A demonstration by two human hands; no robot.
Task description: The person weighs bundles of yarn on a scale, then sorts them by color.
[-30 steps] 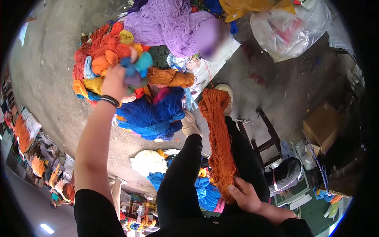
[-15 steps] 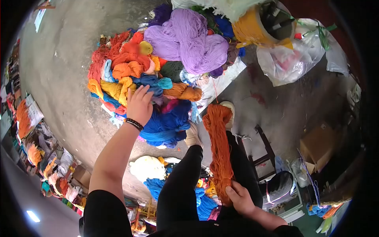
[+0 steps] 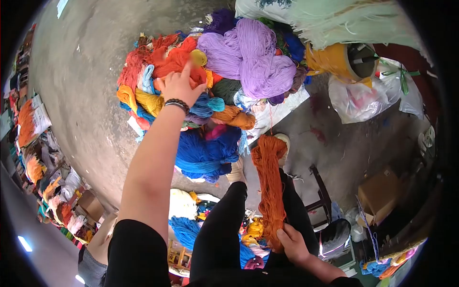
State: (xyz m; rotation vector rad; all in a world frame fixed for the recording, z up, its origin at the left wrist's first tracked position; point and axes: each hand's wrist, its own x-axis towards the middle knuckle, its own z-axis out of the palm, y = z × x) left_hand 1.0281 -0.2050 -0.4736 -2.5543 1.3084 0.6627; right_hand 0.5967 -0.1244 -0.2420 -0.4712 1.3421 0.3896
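Note:
My left hand (image 3: 180,90) reaches over the heap of yarn, its fingers apart on or just above the red-orange skeins (image 3: 179,62). It holds nothing that I can see. A long rust-orange skein (image 3: 270,182) lies along my thigh, and my right hand (image 3: 292,241) is closed on its lower end. Near my left hand are a yellow skein (image 3: 149,101), a teal bundle (image 3: 215,104) and a brown-orange skein (image 3: 234,117). Big lilac skeins (image 3: 260,60) top the heap, and blue yarn (image 3: 208,150) lies at its near side.
A yellow-wrapped bucket (image 3: 330,61) and clear plastic bags (image 3: 358,98) are at the upper right. A cardboard box (image 3: 379,193) and a dark stool frame (image 3: 321,191) stand at the right. More blue yarn (image 3: 185,230) lies by my legs. Another person's arm (image 3: 101,239) shows lower left.
My left hand has moved up and forward from the blue and yellow skeins to the red-orange ones. The view has shifted, and another person's arm has appeared at the lower left.

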